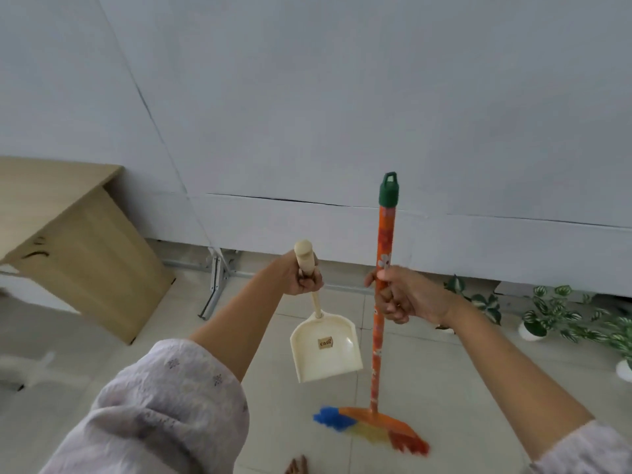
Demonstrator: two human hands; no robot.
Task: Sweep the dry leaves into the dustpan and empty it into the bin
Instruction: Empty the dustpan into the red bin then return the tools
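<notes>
My left hand point(302, 278) grips the handle of a cream plastic dustpan point(325, 347), which hangs scoop-down above the tiled floor and looks empty. My right hand point(400, 295) is closed around the orange flowered stick of a broom point(383, 268) with a green cap at its top. The broom stands nearly upright, and its blue, yellow and red bristles point(372, 429) rest on the floor just below the dustpan. A brown shape at the bottom edge point(297, 465) may be a dry leaf; I cannot tell. No bin is in view.
A light wooden desk point(68, 234) stands at the left. A white wall panel point(342, 131) on metal legs point(215, 285) closes off the far side. Potted plants with striped leaves point(547, 313) line the floor at the right. Pale tiles lie between them.
</notes>
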